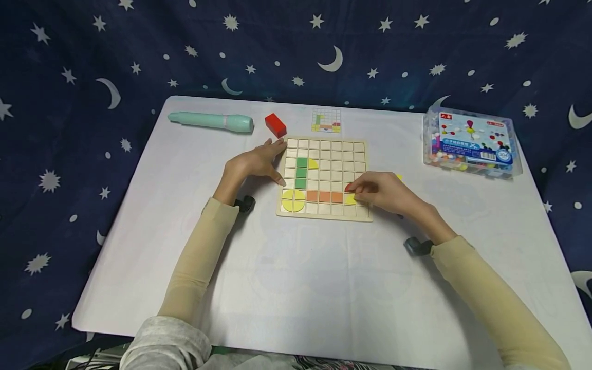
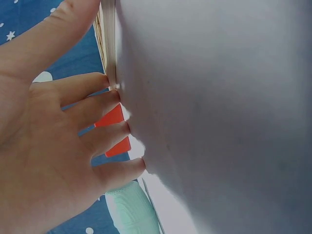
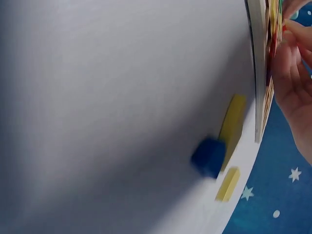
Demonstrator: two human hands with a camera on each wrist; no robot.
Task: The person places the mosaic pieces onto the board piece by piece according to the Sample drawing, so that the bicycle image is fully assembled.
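Observation:
A wooden grid board [image 1: 324,216] lies mid-table, with green squares [image 1: 301,173], orange squares [image 1: 325,197], a yellow circle of quarter pieces [image 1: 293,200] and a lone yellow quarter piece [image 1: 312,164] in its cells. Over the board's right side, my right hand [image 1: 384,192] pinches a small red piece [image 1: 348,188] between thumb and fingers. Just below that piece sits a yellow piece [image 1: 350,199], partly covered by the fingers. My left hand [image 1: 255,162] is spread at the board's left edge, touching it; the left wrist view shows its fingers [image 2: 105,134] extended, holding nothing.
A red block [image 1: 275,125] lies beyond the left hand, near a mint-green tube [image 1: 210,121]. Behind the board is a small pattern card [image 1: 326,120]. A plastic box [image 1: 474,141] stands back right. Beside the board lie a blue block [image 3: 208,157] and yellow blocks [image 3: 233,126].

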